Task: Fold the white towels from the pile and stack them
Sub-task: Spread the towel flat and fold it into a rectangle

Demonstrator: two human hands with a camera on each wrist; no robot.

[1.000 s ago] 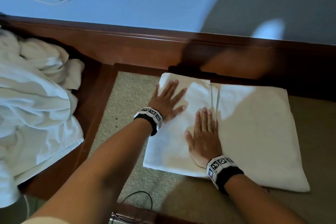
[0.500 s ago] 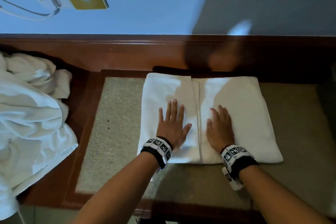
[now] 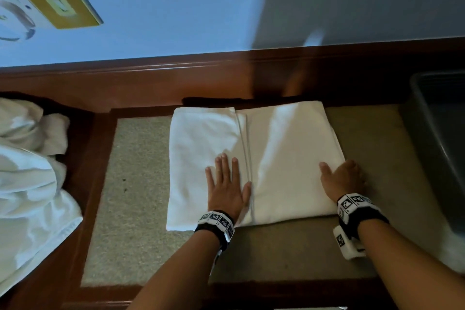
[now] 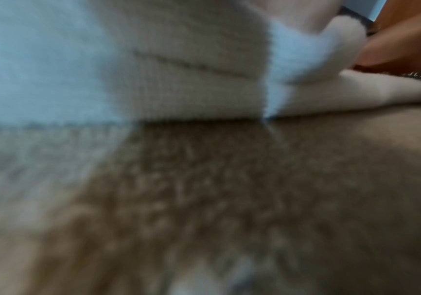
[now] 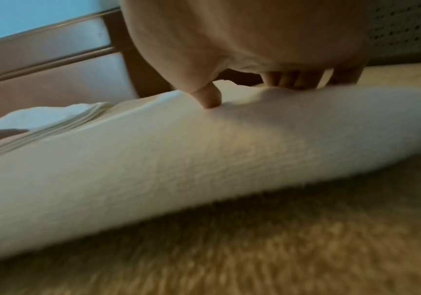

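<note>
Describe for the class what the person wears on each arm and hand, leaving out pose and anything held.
Both forearms are bare, with no sleeves in view. The left hand and right hand wear no gloves. Each wrist carries a black strap: the left wristband and right wristband are ringed with white blocks printed with black square tags. A white tagged camera block hangs beneath the right wrist.

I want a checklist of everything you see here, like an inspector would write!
Surface: beige carpet inside a dark wood frame.
Job's things: folded white towel lying flat; unfolded towel pile at left.
Clutter: grey bin at right.
Grippers: left hand flat on the towel; right hand at its right edge, fingers curled over it.
Cables: nothing seen.
Surroundings: blue wall, gold switch plate, wood baseboard.
</note>
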